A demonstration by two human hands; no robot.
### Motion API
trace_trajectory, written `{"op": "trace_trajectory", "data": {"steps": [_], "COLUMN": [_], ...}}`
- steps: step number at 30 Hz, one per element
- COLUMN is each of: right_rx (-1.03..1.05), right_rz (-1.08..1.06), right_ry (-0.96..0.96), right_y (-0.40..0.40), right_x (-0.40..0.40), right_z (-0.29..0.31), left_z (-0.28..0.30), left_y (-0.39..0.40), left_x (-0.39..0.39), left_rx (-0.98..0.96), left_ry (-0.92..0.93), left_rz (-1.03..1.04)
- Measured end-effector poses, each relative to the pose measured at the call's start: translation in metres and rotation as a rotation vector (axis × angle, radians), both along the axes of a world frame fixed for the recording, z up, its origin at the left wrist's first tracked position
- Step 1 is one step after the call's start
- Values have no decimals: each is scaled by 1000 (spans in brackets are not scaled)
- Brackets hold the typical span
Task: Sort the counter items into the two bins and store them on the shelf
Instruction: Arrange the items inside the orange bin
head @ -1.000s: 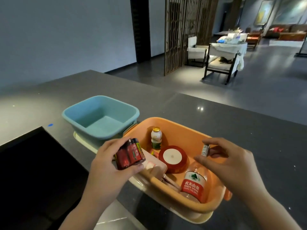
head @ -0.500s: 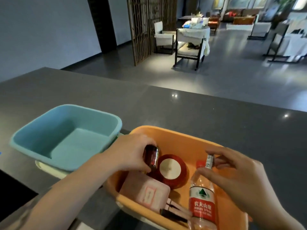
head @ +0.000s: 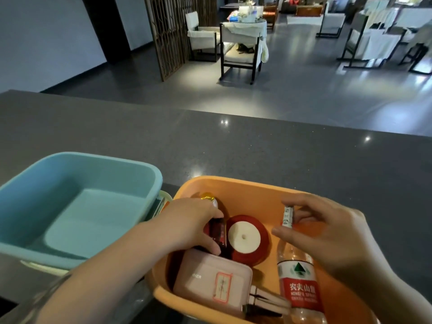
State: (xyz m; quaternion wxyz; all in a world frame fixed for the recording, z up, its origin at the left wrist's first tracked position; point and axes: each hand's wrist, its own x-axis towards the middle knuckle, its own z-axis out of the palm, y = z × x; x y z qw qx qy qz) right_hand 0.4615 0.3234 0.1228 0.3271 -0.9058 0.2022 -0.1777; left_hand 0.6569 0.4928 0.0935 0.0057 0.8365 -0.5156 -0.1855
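Hands (head: 191, 224) low inside orange bin (head: 236, 185), left gripping red batteries (head: 218, 231).

Both hands over orange bin (head: 233, 185), blue bin (head: 149, 169) alongside.

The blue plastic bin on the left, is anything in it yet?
Empty: the blue plastic bin shows only its bare floor and walls.
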Motion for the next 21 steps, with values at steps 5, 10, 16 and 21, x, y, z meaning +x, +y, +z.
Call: {"op": "trace_trajectory", "data": {"steps": [5,10,16,21], "right_rx": [12,28,1,-23], "right_rz": [16,43,60,116], "right_ry": [-45,-47,-26,30], "right_y": [5,5,3,3], "right_x": [4,3,6,8], "right_z": [-4,-12,-19,-28], "left_z": [-7,-10,-1,-7], "left_y": [-1,6,6,7], "left_x": [0,0,-18,-29], "left_rx": [75,51,-85,51], "left_ry": [-32,-70,219,322], "left_rz": [-31,-38,-2,-14]}}
